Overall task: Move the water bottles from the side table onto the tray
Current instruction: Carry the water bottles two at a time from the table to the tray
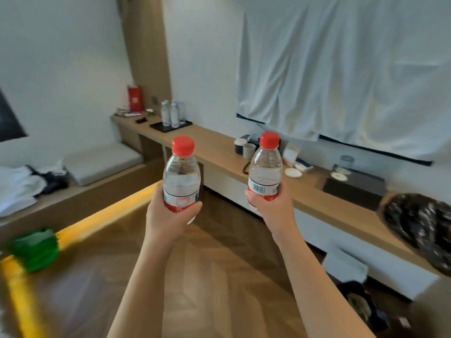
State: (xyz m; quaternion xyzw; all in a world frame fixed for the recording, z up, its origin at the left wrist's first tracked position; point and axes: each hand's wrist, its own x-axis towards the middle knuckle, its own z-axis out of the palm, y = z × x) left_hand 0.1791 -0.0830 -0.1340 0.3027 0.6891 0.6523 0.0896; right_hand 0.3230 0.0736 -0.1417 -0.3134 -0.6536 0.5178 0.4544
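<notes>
While arms extend forward, hands (170,215) (271,206) grip upright bottles (181,176) (266,167).

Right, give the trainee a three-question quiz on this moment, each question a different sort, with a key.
1. True or false: the left hand and the right hand each hold an upright red-capped water bottle.
2. Multiple choice: where is the black tray? A) on the floor B) at the far end of the long wooden counter C) on the grey cushion
3. Fill in: the tray already carries ___ clear bottles.

Key: 1 true: the left bottle and the right bottle are both held near the base, caps on. 2 B. 3 two.
</notes>
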